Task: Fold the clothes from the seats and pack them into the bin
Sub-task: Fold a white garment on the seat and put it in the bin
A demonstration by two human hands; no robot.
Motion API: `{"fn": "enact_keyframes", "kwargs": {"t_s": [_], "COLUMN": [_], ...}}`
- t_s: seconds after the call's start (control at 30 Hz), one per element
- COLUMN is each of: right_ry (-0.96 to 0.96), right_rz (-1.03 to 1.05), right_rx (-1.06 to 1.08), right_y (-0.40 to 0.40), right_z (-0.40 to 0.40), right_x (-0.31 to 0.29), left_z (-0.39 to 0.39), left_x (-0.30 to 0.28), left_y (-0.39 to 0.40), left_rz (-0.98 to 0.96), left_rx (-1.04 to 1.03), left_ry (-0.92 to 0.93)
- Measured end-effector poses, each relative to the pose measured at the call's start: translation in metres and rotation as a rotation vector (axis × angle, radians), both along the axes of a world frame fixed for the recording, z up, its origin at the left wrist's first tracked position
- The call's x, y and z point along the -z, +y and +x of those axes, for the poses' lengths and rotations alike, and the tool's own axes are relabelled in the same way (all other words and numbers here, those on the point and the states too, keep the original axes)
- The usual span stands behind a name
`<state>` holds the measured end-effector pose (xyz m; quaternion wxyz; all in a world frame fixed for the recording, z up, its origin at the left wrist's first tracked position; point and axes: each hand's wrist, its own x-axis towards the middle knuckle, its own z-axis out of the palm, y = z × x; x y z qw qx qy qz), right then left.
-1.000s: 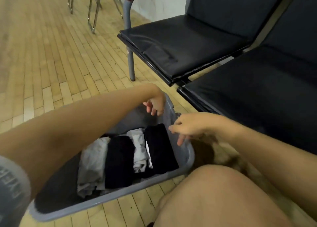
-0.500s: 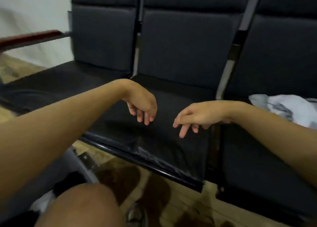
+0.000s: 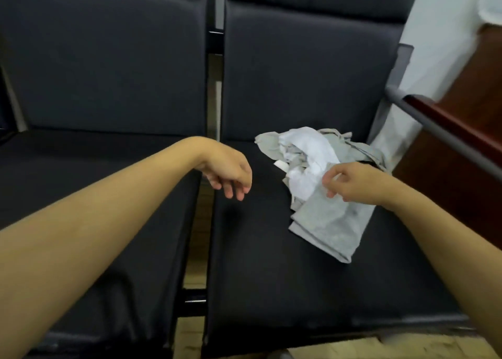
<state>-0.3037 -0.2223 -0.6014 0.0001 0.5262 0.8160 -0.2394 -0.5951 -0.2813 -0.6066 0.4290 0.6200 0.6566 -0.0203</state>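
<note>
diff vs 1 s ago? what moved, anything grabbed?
The view swung up from the bin to the seats. Both hands left the bin: the right hand now reaches over the pile of clothes on the right seat, whether it grips yet is unclear. The left hand hangs empty, fingers loose as before.

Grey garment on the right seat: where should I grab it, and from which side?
Probably take the grey garment by its flat, free near end, coming from above with the right hand; the far end is tangled with the white cloth.
</note>
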Motion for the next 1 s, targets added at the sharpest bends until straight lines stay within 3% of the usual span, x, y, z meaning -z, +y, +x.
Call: {"fn": "enact_keyframes", "kwargs": {"t_s": [0.13, 0.37, 0.53, 0.77, 0.9, 1.0], "right_ry": [-0.262, -0.281, -0.267, -0.473, -0.415, -0.216], "right_rz": [-0.039, 0.012, 0.187, -0.049, 0.025, -0.004], "right_rx": [-0.099, -0.197, -0.246, -0.351, -0.378, -0.371], "right_y": [0.013, 0.020, 0.019, 0.000, -0.007, -0.016], "right_z": [0.000, -0.005, -0.011, -0.022, -0.023, -0.027], "right_x": [0.023, 0.027, 0.019, 0.020, 0.019, 0.012], "left_z": [0.008, 0.007, 0.010, 0.021, 0.014, 0.007], "left_x": [0.035, 0.043, 0.038, 0.034, 0.031, 0.028], "left_y": [0.010, 0.022, 0.027, 0.015, 0.001, -0.009], "left_rz": [-0.039, -0.082, -0.073, -0.051, -0.039, -0.027], "left_rx": [0.049, 0.095, 0.122, 0.177, 0.190, 0.167], "left_ry": [-0.065, -0.173, -0.212, -0.223, -0.214, -0.232]}}
